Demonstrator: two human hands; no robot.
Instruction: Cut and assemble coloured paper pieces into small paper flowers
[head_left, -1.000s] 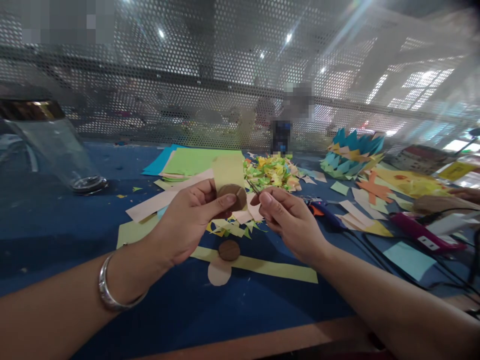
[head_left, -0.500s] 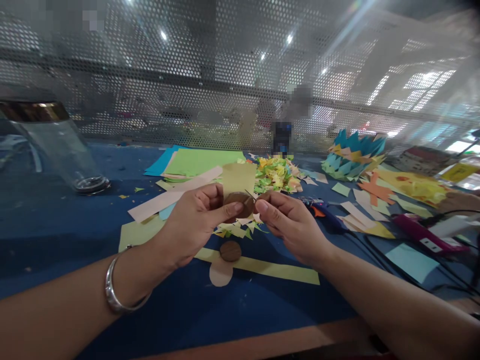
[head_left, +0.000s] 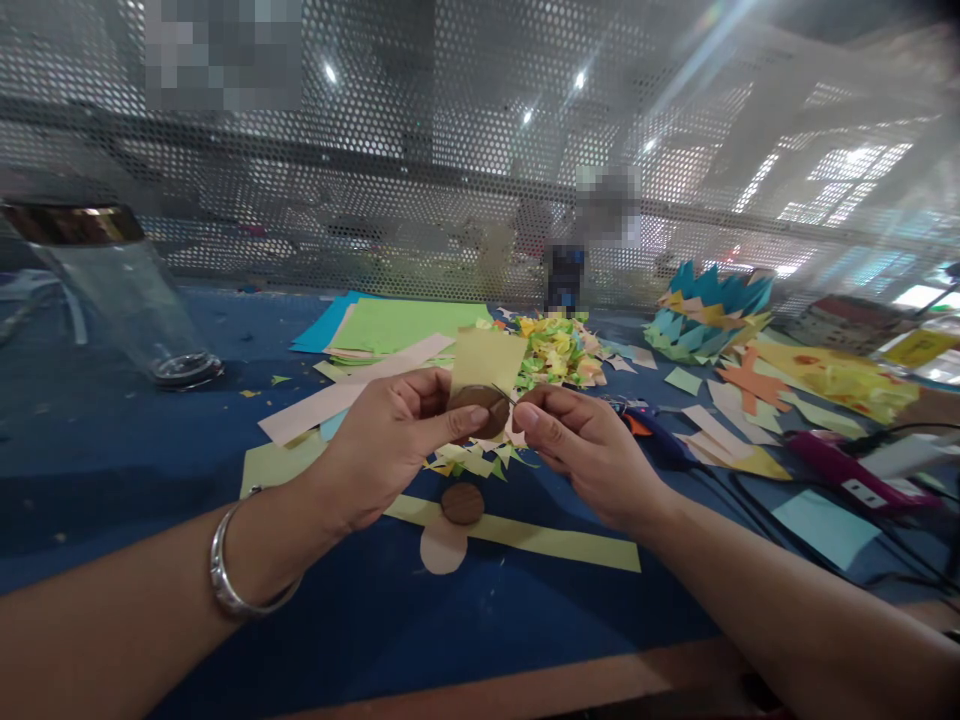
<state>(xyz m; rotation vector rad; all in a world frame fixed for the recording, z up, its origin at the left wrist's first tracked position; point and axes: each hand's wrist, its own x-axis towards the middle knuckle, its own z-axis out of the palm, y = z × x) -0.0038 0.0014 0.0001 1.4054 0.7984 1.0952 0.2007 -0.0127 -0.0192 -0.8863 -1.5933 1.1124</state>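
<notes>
My left hand (head_left: pixel 405 430) pinches a round brown disc (head_left: pixel 480 402) against a piece of yellow paper (head_left: pixel 487 358) that stands up behind it. Between the thumb and fingers of my right hand (head_left: pixel 577 440) is a thin dark pointed stick (head_left: pixel 504 393). Its tip reaches over the disc's upper right edge. Below my hands, a second brown disc (head_left: pixel 462 502) lies on a yellow paper strip (head_left: pixel 559 540), partly over a pale pink paper circle (head_left: pixel 442 546).
Green paper sheets (head_left: pixel 412 325) and a heap of paper scraps (head_left: pixel 555 350) lie behind my hands. At left stands a glass jar (head_left: pixel 124 300). To the right are a glue gun (head_left: pixel 656 435), a purple power strip (head_left: pixel 840 470), cables and a blue zigzag paper crown (head_left: pixel 709 300).
The yellow paper has tilted slightly and shifted a little to the right in my left hand. The stick's tip stays at the disc's edge; my hands have barely moved.
</notes>
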